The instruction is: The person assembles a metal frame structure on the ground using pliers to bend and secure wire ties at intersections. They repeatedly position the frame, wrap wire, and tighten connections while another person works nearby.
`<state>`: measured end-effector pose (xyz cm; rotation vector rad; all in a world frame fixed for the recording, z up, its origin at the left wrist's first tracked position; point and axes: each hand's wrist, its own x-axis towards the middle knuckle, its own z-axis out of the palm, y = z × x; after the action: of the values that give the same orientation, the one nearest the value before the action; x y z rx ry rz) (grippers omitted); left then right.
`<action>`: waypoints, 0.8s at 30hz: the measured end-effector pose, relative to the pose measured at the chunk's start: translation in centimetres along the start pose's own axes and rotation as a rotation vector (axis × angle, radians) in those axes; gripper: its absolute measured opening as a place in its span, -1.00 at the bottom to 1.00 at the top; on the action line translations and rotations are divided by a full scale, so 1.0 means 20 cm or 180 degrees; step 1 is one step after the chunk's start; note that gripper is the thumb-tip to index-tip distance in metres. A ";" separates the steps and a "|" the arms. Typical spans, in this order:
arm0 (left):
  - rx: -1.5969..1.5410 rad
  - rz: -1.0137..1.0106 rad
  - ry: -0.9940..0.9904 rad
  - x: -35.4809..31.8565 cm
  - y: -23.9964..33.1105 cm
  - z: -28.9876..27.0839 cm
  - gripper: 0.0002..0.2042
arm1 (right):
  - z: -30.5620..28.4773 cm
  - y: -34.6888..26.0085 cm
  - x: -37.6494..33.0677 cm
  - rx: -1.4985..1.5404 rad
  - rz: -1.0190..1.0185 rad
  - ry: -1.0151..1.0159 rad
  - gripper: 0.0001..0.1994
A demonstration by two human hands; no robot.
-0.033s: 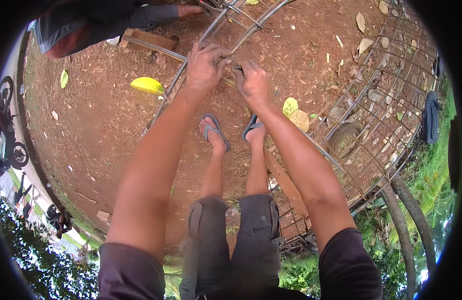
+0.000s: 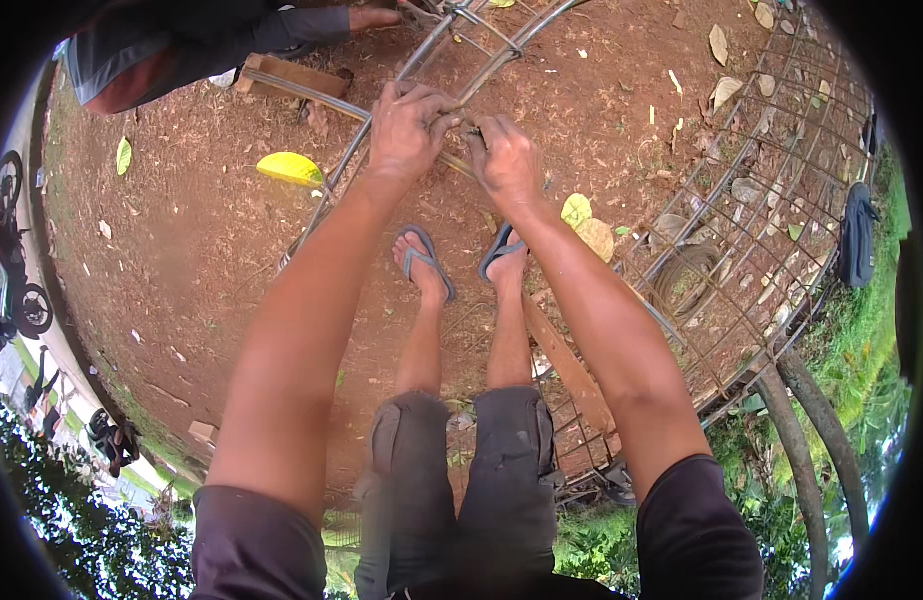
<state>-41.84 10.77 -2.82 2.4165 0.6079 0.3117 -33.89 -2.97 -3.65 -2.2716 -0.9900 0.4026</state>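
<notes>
In front of me stands a frame of steel bars [image 2: 491, 68], with rods crossing at corners. My left hand [image 2: 410, 130] is closed at one of its corners, the fingers curled over a steel rod. Close beside it, my right hand [image 2: 507, 168] is closed, thumb and fingers pinched together by the same corner. A small dark bit shows at its fingertips, too little to name. Part of the corner is hidden behind my fingers. A thin bar [image 2: 455, 163] runs between my two hands.
Another person's arm [image 2: 317, 28] reaches to the frame at upper left, near a wooden block [image 2: 294, 80]. A wire mesh [image 2: 782, 190] and a coil of wire [image 2: 686, 280] lie at right. By my sandalled feet [image 2: 422, 262] is a plank [image 2: 572, 368].
</notes>
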 end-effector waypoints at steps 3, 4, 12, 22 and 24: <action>-0.0121 0.0053 -0.0011 0.00 0.00 0.02 -0.84 | -0.06 0.04 0.05 -0.0310 -0.0508 0.0132 -0.61; -0.0165 0.0075 -0.0021 0.00 -0.02 0.03 -0.84 | -0.10 0.04 0.08 -0.0443 -0.0752 0.0172 -0.59; 0.0092 0.0076 -0.0515 0.02 -0.05 -0.02 -0.76 | -0.16 0.06 0.30 -0.1507 -0.2204 -0.0257 -0.75; 0.0099 0.0021 -0.0422 0.00 -0.10 0.03 -0.77 | -0.02 -0.03 0.11 -0.1152 -0.0743 0.0048 -0.82; 0.0054 0.0057 -0.0338 -0.01 -0.11 0.04 -0.78 | 0.06 -0.10 0.06 -0.0929 -0.0015 0.0278 -0.81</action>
<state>-42.53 11.72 -4.82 2.4381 0.5439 0.1850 -34.72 -0.47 -3.39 -2.5210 -1.0667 0.1624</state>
